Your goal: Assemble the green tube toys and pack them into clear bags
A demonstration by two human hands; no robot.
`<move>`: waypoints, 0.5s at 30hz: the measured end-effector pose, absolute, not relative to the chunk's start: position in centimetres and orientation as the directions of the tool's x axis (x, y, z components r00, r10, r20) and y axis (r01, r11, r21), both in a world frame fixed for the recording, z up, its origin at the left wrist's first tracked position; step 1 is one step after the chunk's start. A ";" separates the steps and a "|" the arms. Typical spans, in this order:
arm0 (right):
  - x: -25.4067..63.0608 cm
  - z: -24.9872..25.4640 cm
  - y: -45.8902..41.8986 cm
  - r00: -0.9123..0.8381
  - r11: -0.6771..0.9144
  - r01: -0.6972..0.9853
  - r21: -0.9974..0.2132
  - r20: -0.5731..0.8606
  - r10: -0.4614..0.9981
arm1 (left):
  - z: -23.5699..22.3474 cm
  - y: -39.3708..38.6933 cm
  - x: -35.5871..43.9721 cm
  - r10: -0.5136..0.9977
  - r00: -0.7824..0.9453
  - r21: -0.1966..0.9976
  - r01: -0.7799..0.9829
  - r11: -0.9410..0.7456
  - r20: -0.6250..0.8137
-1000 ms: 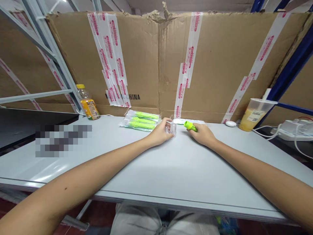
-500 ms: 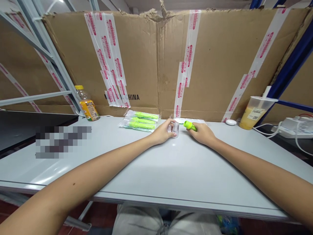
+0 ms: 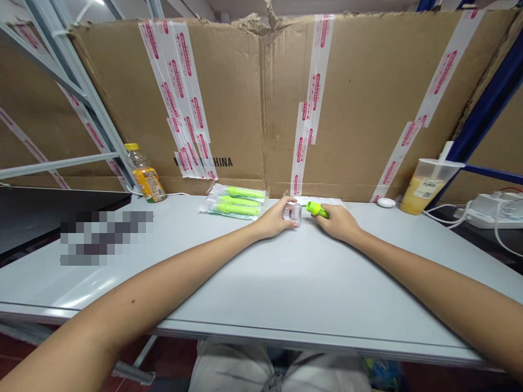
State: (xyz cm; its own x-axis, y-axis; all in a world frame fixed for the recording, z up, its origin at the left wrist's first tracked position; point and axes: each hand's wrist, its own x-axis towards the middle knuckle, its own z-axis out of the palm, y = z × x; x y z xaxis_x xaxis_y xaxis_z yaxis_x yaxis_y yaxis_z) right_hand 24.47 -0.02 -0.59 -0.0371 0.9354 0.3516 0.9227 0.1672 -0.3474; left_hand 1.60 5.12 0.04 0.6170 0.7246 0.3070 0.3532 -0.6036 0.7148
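Note:
My left hand (image 3: 274, 219) is closed around a small clear plastic container (image 3: 297, 215), thumb on the near side and fingers curled behind it. In my right hand (image 3: 337, 220) is a bright green plastic tube (image 3: 315, 209), its wide hollow end pointing left toward the container. A narrow gap separates the two pieces. Just behind and left of my left hand lie several green tubes in clear plastic bags (image 3: 237, 206). A flat clear-and-white wrapper (image 3: 327, 202) rests behind my right hand.
An orange drink bottle (image 3: 151, 182) stands at the back left, a plastic drink cup (image 3: 425, 190) at the back right. Beside the cup are a white round object (image 3: 385, 203) and a power strip with cables (image 3: 490, 214). Taped cardboard (image 3: 229, 98) walls off the table's (image 3: 286, 294) far edge.
The clear container has shifted slightly right with my left hand, closer to the green tube. My right hand stays nearly in place. The view has tilted a little.

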 end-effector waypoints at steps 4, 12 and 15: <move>24.8 -0.8 0.2 -0.039 0.187 0.913 -0.363 0.379 0.925 | 0.4 4.9 1.2 0.726 0.612 0.720 0.344 -0.603 0.315; 23.6 1.6 -1.8 -0.066 0.201 0.491 -0.848 0.194 0.979 | 4.1 2.7 -2.1 0.397 0.549 0.239 0.338 -0.910 0.736; 21.7 2.6 -3.6 -0.461 -0.058 0.161 -0.985 -0.127 0.878 | 4.7 1.3 -1.9 0.351 0.661 0.240 0.256 -0.936 0.663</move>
State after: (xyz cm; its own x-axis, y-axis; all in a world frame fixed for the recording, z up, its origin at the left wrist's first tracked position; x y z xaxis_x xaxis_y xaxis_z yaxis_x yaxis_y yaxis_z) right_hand 21.68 -3.64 2.56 -0.4612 0.8782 -0.1269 0.1610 -0.0578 -0.9853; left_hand -1.88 1.31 4.71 0.6614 0.3510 0.6628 0.2561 -0.9363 0.2404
